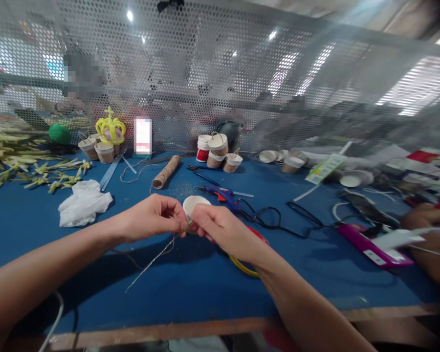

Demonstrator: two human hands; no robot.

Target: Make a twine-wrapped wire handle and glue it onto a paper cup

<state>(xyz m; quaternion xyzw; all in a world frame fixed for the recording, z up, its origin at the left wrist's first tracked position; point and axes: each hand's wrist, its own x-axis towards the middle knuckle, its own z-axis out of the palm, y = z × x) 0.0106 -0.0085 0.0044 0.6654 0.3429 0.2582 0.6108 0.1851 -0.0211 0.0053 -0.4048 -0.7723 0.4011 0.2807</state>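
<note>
Where the blue table (190, 298) ends at the back, a perforated metal screen (190, 73) stands across the whole width, and behind it the room is seen only blurred, with bright lamps and windows. Along the foot of this screen are placed a yellow crown (110, 131), a phone (143, 137) with lit display, and several small cups in groups. On the left side lie green stems (3, 146) and a crumpled white tissue (84, 203); a roll of twine (165, 172) lies behind the hands, and a blue glue gun (223, 193) is a little to the right of it. At the right edge, an arm of another person (429, 220) is near a purple power strip (376, 248). The white-rimmed cup (195, 201) is upright between the two hands, close to the fingertips of both. The left hand (152, 220) has its thumb and fingers pinched together on a thin string (146, 270), which hangs down below, toward the near side of the table. The right hand (223, 230) is also closed, its thumb pressed on the bent first finger at the right side of the cup; what is between them, I cannot tell.
</note>
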